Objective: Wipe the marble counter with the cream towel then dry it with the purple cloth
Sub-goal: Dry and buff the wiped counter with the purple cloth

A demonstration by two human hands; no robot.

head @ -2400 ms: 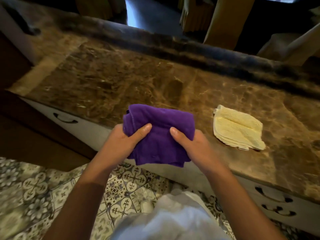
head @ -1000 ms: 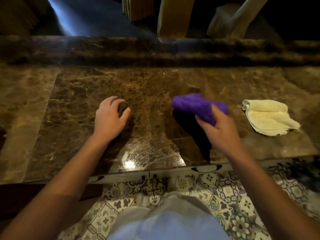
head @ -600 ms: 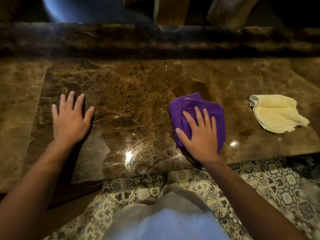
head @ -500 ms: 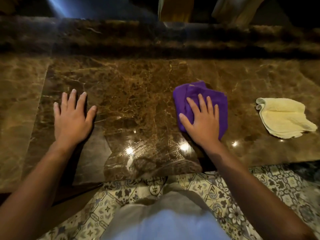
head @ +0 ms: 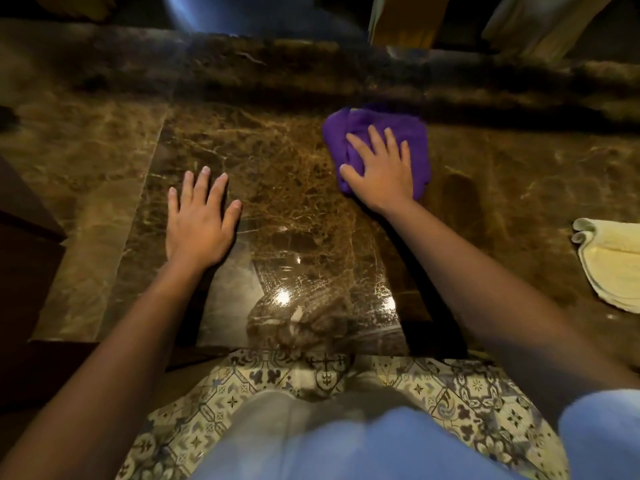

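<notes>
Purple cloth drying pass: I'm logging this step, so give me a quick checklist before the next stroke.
1. Purple cloth flat on the marble counter: ok.
2. Right hand pressing on the cloth with spread fingers: ok.
3. Left hand braced flat on the counter, apart from the cloth: ok.
4. Cream towel set aside at the right, out of the cloth's way: ok.
5. Counter dry: cannot tell; glare only.

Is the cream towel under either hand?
No, the cream towel lies alone at the right; the right hand presses the purple cloth.
</notes>
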